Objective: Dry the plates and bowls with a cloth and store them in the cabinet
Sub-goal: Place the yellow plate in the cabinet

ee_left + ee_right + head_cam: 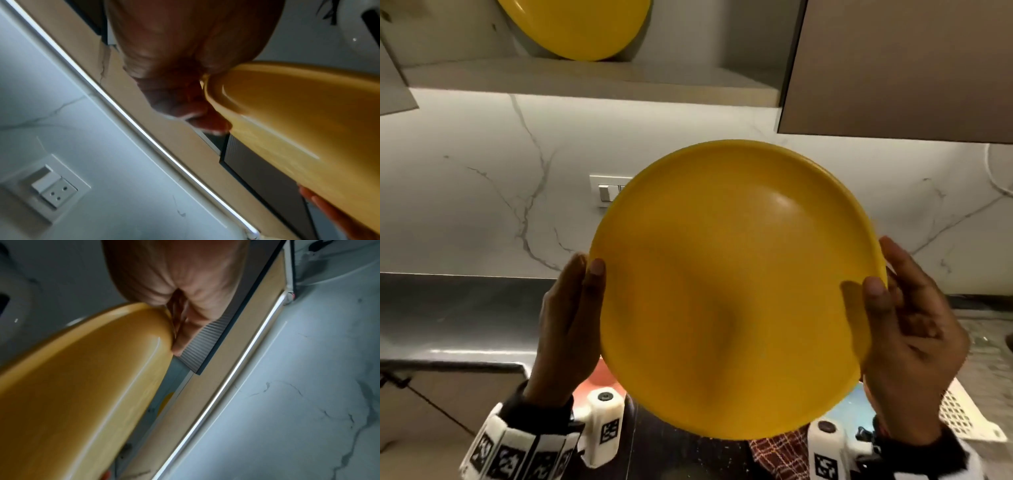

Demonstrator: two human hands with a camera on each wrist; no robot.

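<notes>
A large yellow plate [736, 291] is held up in front of me, below the open cabinet shelf [592, 82]. My left hand [578, 308] grips its left rim, thumb on the top face. My right hand [907, 329] grips the right rim the same way. The left wrist view shows the plate's underside [298, 121] against my left hand [185, 91]; the right wrist view shows the plate [82, 386] and my right hand [185, 308]. Another yellow plate [575, 24] stands on the shelf. A red checked cloth [780, 452] lies below the held plate.
A brown cabinet door [900, 68] hangs open at the upper right. A wall switch plate [606, 192] sits on the marble backsplash. A dark countertop [458, 308] runs to the left, and a white perforated rack [962, 414] stands at the lower right.
</notes>
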